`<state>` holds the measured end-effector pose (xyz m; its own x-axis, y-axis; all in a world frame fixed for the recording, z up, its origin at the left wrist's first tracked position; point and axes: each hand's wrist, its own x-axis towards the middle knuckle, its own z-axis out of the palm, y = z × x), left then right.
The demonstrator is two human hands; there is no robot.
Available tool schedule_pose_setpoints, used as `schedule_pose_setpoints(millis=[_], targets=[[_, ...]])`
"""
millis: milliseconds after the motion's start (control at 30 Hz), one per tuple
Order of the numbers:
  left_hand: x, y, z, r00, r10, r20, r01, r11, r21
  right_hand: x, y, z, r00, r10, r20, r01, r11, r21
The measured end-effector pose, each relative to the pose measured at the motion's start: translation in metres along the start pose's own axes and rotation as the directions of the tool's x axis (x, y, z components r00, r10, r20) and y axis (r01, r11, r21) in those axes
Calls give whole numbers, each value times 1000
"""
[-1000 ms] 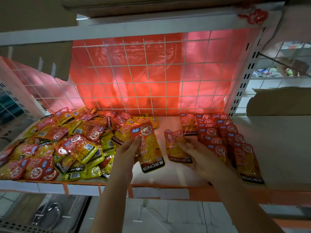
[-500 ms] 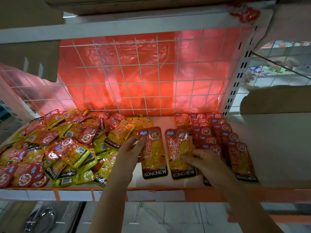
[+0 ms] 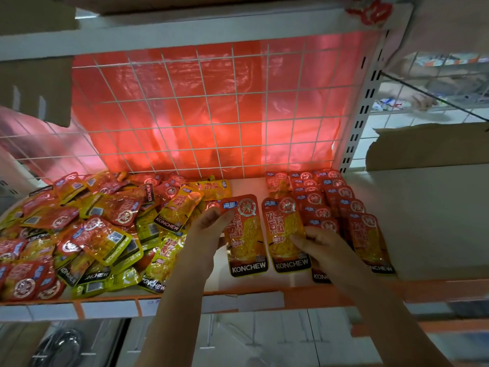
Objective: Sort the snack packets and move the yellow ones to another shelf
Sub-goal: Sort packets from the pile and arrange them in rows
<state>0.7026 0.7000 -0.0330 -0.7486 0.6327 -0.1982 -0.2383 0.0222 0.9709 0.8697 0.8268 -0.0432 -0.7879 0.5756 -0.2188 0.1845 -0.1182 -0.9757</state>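
Item 1, shelf (image 3: 238, 290): white board with an orange front edge, running across the lower middle of the frame; I see a white wire grid (image 3: 211, 107) behind it, backed by red plastic sheet.

Item 2, mixed heap of snack packets (image 3: 87, 234): left half of the shelf, red and yellow packets jumbled and overlapping, some face down.

Item 3, yellow packet (image 3: 180, 210): upper right edge of the heap, tilted, KONCHEW band at its lower end; it lies just left of my left hand.

Item 4, sorted red rows (image 3: 330, 207): right of centre, red packets overlapped in neat columns running toward the grid.

Item 5, left red packet (image 3: 246, 234): centre of the frame, flat on the shelf, upright to the view. My left hand (image 3: 209, 234) lies on its left edge, fingers (image 3: 222, 215) extended over its upper left corner; whether the thumb is under it I cannot tell.

Item 6, right red packet (image 3: 285, 231): just beside item 5, edges nearly touching. My right hand (image 3: 325, 250) rests on its right side, fingertips (image 3: 297, 238) pressed on the face, fingers loosely bent, gripping nothing that I can see.

Item 7, cardboard box (image 3: 428, 144): right of the frame, beyond the slotted upright.
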Motion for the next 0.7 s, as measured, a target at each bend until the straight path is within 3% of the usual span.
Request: schedule_pose_setpoints(millis=[400, 700], targets=[[80, -15, 58, 995, -99, 1, 98, 988, 116, -13, 1, -35, 974, 6, -227, -5, 1000, 4], [145, -21, 80, 994, -109, -4, 106, 956, 273, -19, 1, -49, 972, 0, -235, -11, 999, -46]])
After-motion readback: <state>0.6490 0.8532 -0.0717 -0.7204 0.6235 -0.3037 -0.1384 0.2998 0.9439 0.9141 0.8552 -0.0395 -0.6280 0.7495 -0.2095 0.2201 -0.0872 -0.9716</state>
